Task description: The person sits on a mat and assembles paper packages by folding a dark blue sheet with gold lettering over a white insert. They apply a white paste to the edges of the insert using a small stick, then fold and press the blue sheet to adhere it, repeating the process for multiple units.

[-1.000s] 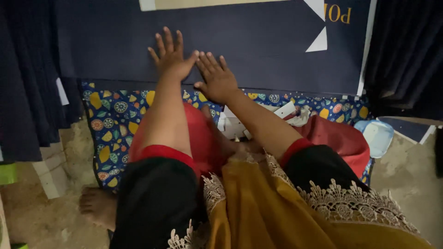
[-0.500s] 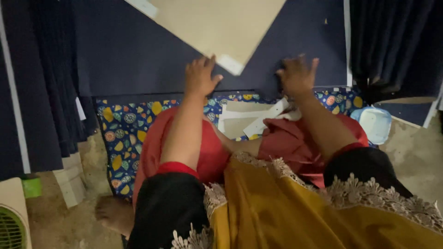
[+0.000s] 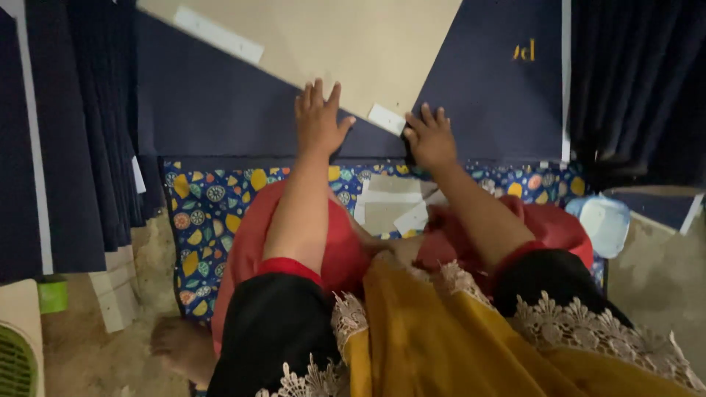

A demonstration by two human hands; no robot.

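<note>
A large dark navy sheet [image 3: 220,103] lies in front of me, with a beige cardboard panel [image 3: 346,44] set at an angle on top of it. My left hand [image 3: 318,119] lies flat with spread fingers on the lower edge of the beige panel. My right hand [image 3: 430,136] presses on the navy sheet at the panel's bottom corner, its fingertips next to a small white strip [image 3: 386,119]. A longer white strip [image 3: 217,35] is stuck near the panel's upper left edge.
I sit on a blue patterned mat [image 3: 202,213] with loose beige and white paper pieces [image 3: 390,206] on it. Stacks of navy sheets [image 3: 81,132] stand at left and at right [image 3: 640,88]. A light blue plastic lid [image 3: 604,224] lies at right, a green object [image 3: 53,294] at lower left.
The view has shifted, bringing more of the beige panel into sight. My right hand has moved left to the panel's bottom corner, and my left hand now rests on the panel's edge.
</note>
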